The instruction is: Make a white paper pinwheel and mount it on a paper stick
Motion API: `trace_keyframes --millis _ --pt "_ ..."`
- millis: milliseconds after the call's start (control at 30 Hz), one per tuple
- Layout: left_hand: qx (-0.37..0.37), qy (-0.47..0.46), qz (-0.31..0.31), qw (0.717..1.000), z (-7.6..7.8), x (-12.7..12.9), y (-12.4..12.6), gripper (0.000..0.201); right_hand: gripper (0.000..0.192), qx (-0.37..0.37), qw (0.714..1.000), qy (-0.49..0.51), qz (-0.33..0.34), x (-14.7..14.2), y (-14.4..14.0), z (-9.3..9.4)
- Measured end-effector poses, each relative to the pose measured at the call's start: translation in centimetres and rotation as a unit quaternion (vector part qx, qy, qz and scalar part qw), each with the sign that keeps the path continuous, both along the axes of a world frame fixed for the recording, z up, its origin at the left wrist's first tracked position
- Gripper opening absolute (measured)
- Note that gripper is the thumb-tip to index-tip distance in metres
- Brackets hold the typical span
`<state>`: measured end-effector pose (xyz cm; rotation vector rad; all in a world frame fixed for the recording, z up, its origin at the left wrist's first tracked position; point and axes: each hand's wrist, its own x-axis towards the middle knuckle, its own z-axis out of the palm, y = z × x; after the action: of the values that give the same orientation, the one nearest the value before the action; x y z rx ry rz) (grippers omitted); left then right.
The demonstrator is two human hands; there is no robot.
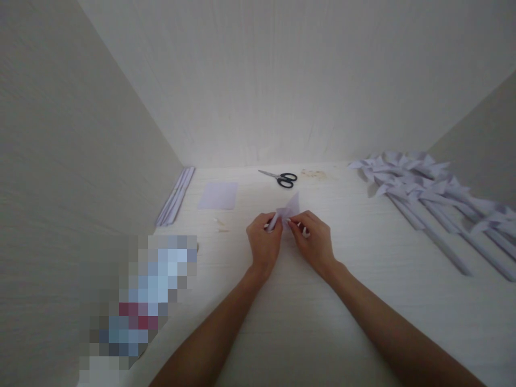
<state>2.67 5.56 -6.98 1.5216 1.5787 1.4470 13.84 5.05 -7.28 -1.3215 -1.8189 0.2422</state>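
Folded paper piece (291,207): pale lilac, pointed, pinched between both hands at the middle of the white tabletop (282,322); its tip rises just beyond the fingertips.

Left hand (264,239): fingers curled, thumb and forefinger pressed together on the near left edge of the paper piece, together with what looks like a thin rolled paper stick (273,221).

Right hand (312,239): fingers bent, fingertips pinching the right edge of the same piece, touching or nearly touching the left hand's fingertips.

Scissors (281,178): black-handled, blades closed, lying flat well beyond the hands.

Square paper sheet (218,195): lilac, flat, beyond and to the left of the left hand.

Paper strips (175,196): a bundle lying along the wall, farther left of the sheet.

Small scraps (220,224): near the left hand, on its left side.

Paper pinwheels (423,193): a heap of finished pieces on rolled paper sticks, well apart to the right of the right hand, sticks pointing toward the near right.
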Motion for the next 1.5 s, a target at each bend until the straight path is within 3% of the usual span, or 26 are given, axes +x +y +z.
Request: trace_keyframes --millis 500,633,967,1100,1233,1367,1500 --pt "0.005 0.036 -0.036 0.999 0.1 0.3 -0.4 0.01 0.021 -0.053 0.99 -0.128 -0.025 -0.3 0.1 0.6" --pt "-0.003 0.042 -0.045 0.998 0.0 0.3 -0.4 0.011 0.021 -0.059 0.991 -0.119 -0.024 -0.2 0.2 0.4" --pt "-0.078 -0.146 -0.072 0.984 0.5 -0.1 0.2 0.028 0.019 -0.038 0.998 -0.028 -0.034 0.2 0.4 0.1" --pt "-0.029 -0.07 -0.139 0.987 0.4 -0.9 0.7 0.022 0.019 -0.029 0.999 -0.018 -0.032 0.2 0.4 0.1" --pt "-0.019 -0.002 -0.163 0.986 0.3 -1.3 0.9 0.021 0.018 -0.014 1.0 0.0 -0.024 0.2 0.4 0.2" --pt "-0.028 0.016 -0.204 0.978 0.1 -1.5 1.0 0.018 0.016 -0.013 1.0 -0.002 -0.019 0.2 0.5 0.2" --pt "-0.024 0.023 -0.2 0.979 0.0 -1.5 1.0 0.014 0.011 -0.018 0.999 0.039 -0.023 0.3 0.6 0.2"
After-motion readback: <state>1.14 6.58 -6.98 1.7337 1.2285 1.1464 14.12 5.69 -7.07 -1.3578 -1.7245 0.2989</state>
